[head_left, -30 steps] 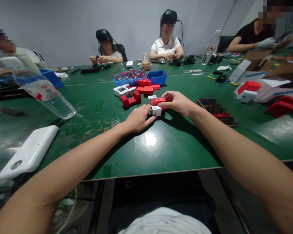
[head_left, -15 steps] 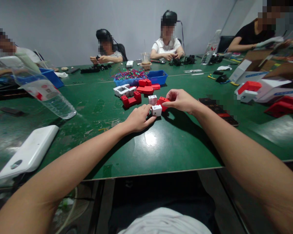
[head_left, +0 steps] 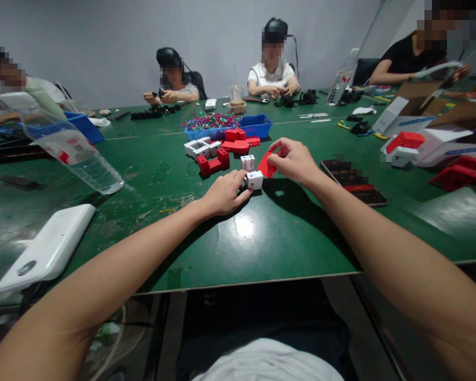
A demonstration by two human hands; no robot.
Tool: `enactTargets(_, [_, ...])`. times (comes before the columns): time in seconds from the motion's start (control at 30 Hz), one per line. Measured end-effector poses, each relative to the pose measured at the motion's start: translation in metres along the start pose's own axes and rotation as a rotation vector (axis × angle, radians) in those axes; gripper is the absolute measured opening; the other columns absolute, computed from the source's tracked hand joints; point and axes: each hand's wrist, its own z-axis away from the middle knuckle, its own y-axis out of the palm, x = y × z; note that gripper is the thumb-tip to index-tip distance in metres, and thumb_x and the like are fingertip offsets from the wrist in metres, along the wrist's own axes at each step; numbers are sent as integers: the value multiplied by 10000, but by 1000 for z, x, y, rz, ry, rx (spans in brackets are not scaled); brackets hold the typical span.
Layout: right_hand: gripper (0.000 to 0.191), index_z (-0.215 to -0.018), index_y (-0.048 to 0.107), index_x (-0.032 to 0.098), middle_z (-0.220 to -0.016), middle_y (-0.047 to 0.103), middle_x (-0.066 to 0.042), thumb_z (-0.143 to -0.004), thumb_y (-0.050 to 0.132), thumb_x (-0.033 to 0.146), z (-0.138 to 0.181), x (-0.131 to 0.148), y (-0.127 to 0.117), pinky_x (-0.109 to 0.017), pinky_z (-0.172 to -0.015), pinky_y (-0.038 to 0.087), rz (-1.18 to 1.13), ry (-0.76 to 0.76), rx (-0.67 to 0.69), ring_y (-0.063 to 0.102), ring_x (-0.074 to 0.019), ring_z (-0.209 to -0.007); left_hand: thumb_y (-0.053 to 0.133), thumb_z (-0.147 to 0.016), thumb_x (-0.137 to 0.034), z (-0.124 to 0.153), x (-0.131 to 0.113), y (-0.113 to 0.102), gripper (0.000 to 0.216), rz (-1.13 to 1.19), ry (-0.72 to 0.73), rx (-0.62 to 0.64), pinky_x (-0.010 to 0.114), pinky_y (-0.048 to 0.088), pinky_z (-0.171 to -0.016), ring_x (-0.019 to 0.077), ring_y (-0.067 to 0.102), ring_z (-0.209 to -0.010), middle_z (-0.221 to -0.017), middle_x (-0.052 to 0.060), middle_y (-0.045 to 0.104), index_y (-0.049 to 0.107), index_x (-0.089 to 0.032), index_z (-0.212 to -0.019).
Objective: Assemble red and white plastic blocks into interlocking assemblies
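Observation:
My left hand [head_left: 223, 194] rests on the green table [head_left: 262, 238], fingers curled, its fingertips gripping a small white cube [head_left: 254, 180]. My right hand [head_left: 295, 160] is raised just above the table, pinching a red plastic piece [head_left: 267, 165] tilted on edge. A second white cube [head_left: 248, 162] stands just behind them. Further back lie red blocks [head_left: 213, 162], white frame pieces [head_left: 200, 147] and more red parts [head_left: 238, 141].
A blue tray [head_left: 257, 127] of coloured wires sits behind the parts. A clear bottle [head_left: 69, 151] and a white device [head_left: 49, 248] lie at left, a dark phone [head_left: 353, 180] and white-and-red boxes [head_left: 416, 145] at right. Other people work at the far side.
My right hand has lifted the red piece off the white cube and tilted it upward. My left hand stays on the white cube.

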Motion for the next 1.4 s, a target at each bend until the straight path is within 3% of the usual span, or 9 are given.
enactTargets(0.17, [214, -1012, 625, 222, -739, 618, 5, -809, 622, 289, 4, 2, 6, -285, -644, 439, -163, -66, -178, 567, -149, -649, 508, -944, -344, 0, 1, 1, 222, 12, 7, 7, 332, 443, -732, 209, 578, -822, -982, 85, 614, 524, -165, -1074])
enactTargets(0.27, [312, -1129, 598, 253, -787, 607, 10, -831, 636, 335, 10, 6, 10, -276, -659, 446, -215, -84, -135, 580, -145, -664, 510, -943, -344, -1, 1, 1, 230, 6, 4, 6, 334, 437, -723, 212, 572, -816, -983, 85, 614, 523, -161, -1082])
enactTargets(0.47, [286, -1069, 640, 236, -784, 604, 4, -790, 678, 282, 16, 10, 17, -281, -679, 441, -57, -175, -19, 546, -142, -648, 509, -947, -341, -1, -1, 0, 231, 7, 4, 10, 333, 426, -704, 210, 563, -802, -985, 86, 610, 529, -157, -1085])
enactTargets(0.8, [254, -1041, 705, 200, -873, 670, -47, -826, 652, 324, 14, 12, 13, -303, -717, 446, -102, -168, -181, 578, -175, -727, 507, -940, -340, 0, 0, 1, 230, 6, 15, -3, 329, 423, -705, 210, 566, -807, -985, 85, 614, 519, -163, -1086])
enactTargets(1.23, [312, -1071, 744, 167, -879, 687, -88, -819, 663, 332, 14, 13, 12, -349, -734, 474, -22, -198, -130, 588, -191, -709, 506, -940, -335, 0, -1, 0, 214, 8, 10, 7, 327, 425, -708, 208, 569, -807, -988, 88, 614, 523, -164, -1068])
enactTargets(1.4, [355, -1139, 731, 170, -913, 693, -91, -835, 655, 335, 13, 9, 12, -345, -753, 489, 17, -310, -90, 609, -202, -754, 510, -940, -335, 0, 0, 0, 235, 6, 12, 8, 333, 427, -708, 214, 567, -806, -986, 92, 613, 523, -157, -1092])
